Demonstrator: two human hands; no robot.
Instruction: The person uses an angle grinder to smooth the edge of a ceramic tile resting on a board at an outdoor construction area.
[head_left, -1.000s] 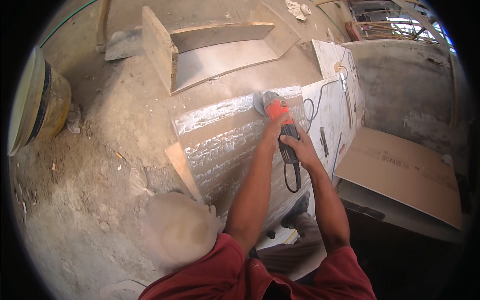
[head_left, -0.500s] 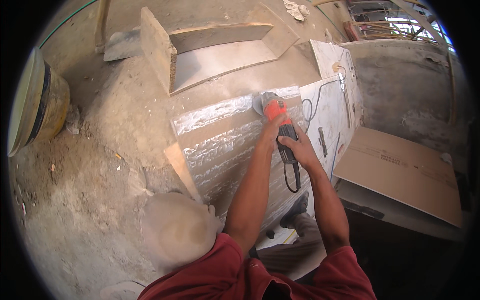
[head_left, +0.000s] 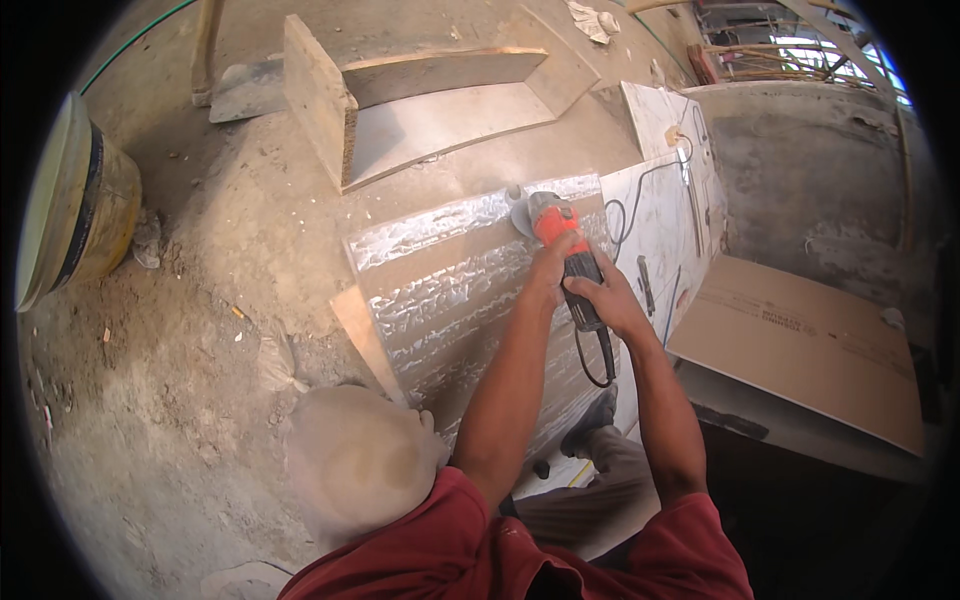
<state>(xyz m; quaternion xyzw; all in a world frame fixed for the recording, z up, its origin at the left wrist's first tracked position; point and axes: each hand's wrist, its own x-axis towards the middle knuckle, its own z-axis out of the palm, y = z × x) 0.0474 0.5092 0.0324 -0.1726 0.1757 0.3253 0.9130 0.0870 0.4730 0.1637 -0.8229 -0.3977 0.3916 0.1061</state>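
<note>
My left hand (head_left: 550, 262) wraps round the red body of a black-and-red angle grinder (head_left: 560, 225), just behind its grey guard. My right hand (head_left: 612, 300) grips the black rear handle, thumb across it. The disc is at a brown panel (head_left: 440, 330) striped with crumpled, silvery-white ridges, near its far edge; whether it touches is unclear. A power cord loops down from the tool. A white board (head_left: 625, 185) with a grey cord and small tools lies under and right of the panel. My foot (head_left: 585, 430) shows at the panel's lower right.
A board frame (head_left: 450, 120) stands beyond the panel. A bucket (head_left: 95, 205) sits at left, a plywood strip (head_left: 365, 340) beside the panel. A cardboard-brown sheet (head_left: 790, 350) rests on a dark ledge at right, before a concrete wall (head_left: 810, 170). A pale-covered head (head_left: 355, 460) fills the lower left.
Both hands and the grinder have shifted a little to the right and downward along the panel. The grip on the tool is unchanged.
</note>
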